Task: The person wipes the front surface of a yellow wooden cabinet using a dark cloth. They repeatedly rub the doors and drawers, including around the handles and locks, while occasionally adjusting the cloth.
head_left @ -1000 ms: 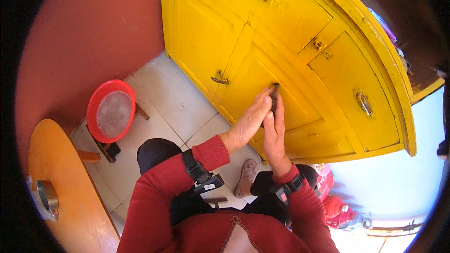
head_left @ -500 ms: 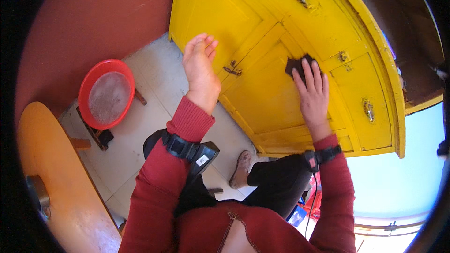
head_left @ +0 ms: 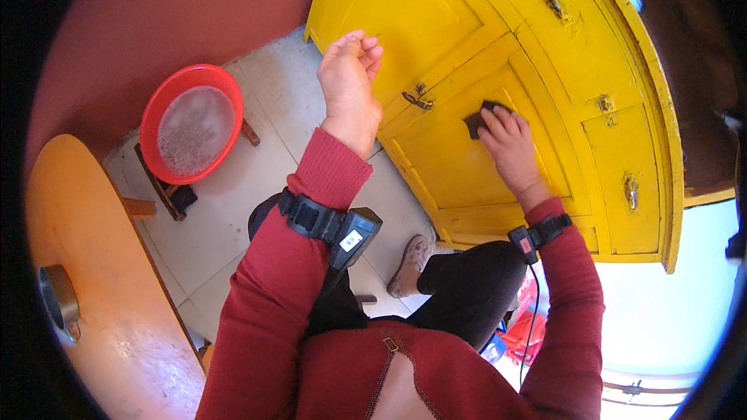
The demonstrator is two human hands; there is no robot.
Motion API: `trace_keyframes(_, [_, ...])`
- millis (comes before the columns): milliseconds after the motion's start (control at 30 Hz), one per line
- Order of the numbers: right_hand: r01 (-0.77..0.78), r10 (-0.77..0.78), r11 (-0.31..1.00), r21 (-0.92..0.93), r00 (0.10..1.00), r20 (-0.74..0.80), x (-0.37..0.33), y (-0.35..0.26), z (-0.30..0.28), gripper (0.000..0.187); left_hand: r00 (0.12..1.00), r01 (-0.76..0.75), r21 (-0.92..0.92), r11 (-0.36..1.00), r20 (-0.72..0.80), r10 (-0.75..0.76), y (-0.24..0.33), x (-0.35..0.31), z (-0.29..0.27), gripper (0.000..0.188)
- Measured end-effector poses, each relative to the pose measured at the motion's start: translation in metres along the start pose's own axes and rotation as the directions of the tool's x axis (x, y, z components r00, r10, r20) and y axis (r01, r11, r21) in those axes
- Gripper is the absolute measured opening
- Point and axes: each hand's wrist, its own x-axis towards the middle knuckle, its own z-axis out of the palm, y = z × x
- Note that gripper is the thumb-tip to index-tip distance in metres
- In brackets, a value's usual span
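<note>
My right hand [head_left: 507,140] bends its fingers over a small dark cloth [head_left: 474,124], pressing it to the panel of a yellow cabinet door [head_left: 443,163]. Part of the cloth is under the fingers. My left hand [head_left: 352,82] is raised in front of the neighbouring yellow door [head_left: 397,8], with no visible contact. Its fingers curl in toward the thumb; whether anything lies inside them is hidden. A dark metal latch [head_left: 418,99] sits where the two doors meet, between my hands.
On the left, a red basin [head_left: 151,140] of sudsy water rests on a low wooden stool [head_left: 159,187]. An orange-brown table [head_left: 101,264] carries a metal cup [head_left: 61,303]. Metal handles [head_left: 631,192] stick out from the cabinet's drawers. A red wall [head_left: 171,15] stands behind.
My right hand has slid the cloth down and to the left over the door panel, and its fingers are more bent. My left hand's fingers have curled in more. The whole view has shifted slightly.
</note>
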Motion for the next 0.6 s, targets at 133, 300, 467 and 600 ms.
trace_keyframes(133, [-0.107, 0.095, 0.993, -0.040, 0.970, -0.222, 0.051, 0.034, 0.004, 0.036, 0.999, 0.038, -0.051, 0.998, -0.009, -0.038, -0.001, 0.001, 0.001, 0.016])
trace_keyframes(300, [0.032, -0.028, 0.984, -0.174, 0.999, 0.027, 0.096, -0.004, 0.059, 0.036, 1.000, 0.015, -0.037, 0.999, -0.026, -0.016, 0.002, 0.004, 0.001, 0.016])
trace_keyframes(467, [0.122, -0.120, 0.992, -0.021, 0.991, 0.056, 0.094, -0.014, 0.076, 0.032, 0.999, 0.030, -0.031, 0.999, -0.030, -0.031, -0.001, 0.006, 0.002, 0.016])
trace_keyframes(600, [-0.120, 0.102, 0.987, -0.105, 0.981, -0.166, 0.064, 0.031, 0.048, 0.032, 1.000, 0.030, -0.017, 0.999, 0.004, -0.030, -0.010, 0.008, 0.003, 0.015])
